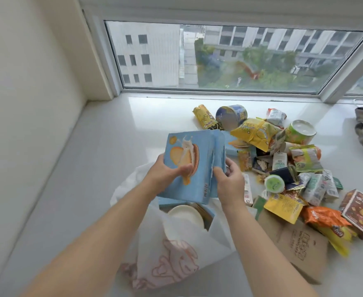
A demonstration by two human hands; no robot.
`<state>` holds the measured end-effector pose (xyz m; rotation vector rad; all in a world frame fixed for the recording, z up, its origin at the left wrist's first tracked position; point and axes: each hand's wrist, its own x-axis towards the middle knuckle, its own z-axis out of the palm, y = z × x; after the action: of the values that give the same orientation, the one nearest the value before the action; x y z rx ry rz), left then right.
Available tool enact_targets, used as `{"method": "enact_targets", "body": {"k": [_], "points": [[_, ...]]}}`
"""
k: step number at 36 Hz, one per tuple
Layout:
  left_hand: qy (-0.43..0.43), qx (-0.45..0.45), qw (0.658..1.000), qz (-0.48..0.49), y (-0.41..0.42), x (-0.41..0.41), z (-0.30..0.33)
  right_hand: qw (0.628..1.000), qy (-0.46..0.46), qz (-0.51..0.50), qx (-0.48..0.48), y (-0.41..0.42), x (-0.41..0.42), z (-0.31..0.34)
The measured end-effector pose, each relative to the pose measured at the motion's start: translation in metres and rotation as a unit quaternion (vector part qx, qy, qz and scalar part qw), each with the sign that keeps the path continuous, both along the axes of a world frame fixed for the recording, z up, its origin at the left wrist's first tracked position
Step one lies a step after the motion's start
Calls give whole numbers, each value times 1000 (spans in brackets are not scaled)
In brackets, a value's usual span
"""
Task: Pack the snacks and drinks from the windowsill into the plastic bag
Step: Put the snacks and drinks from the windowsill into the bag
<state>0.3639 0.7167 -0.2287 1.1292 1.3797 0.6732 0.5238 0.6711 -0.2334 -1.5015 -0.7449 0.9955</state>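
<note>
We are gripping the blue snack box (189,163) between our left hand (165,174) and right hand (227,181), above the plastic bag (176,249); it is standing tilted, long axis running away from us.

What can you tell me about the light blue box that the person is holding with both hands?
The light blue box looks like thin cardboard, flat and rectangular, printed with round biscuits and a splash of milk; a barcode runs along its lower right edge. Its top flap looks torn open. It is held tilted above the open white plastic bag, not yet inside. The left hand has a grip on its front face, and the right hand on its right side.
</note>
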Motion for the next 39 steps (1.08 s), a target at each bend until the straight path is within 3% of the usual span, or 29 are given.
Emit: {"method": "enact_targets", "body": {"k": [5,8,13,18,28,33,35,39], "points": [[2,-1,999,38,-12,-30,-9,993,-106,-33,-38,-6,-31,-11],[17,-30,997,76,-14,-39,-19,987,-136,-3,-79,-10,-35,-26],[122,-4,987,101,-23,-55,-47,963,-201,83,-160,-30,-33,-47],[148,-58,983,89,-29,-56,-71,944,-250,76,-203,-41,-22,-64],[93,-120,986,73,-29,-44,-91,921,-254,58,-289,-44,3,-72],[-51,-193,976,89,-25,-33,-99,900,-331,36,-281,-45,13,-66],[-72,-203,972,95,-27,-25,-104,884,-377,32,-275,-43,18,-61],[77,-97,990,67,-28,-17,-113,870,-417,34,-263,-38,21,-56]]}}
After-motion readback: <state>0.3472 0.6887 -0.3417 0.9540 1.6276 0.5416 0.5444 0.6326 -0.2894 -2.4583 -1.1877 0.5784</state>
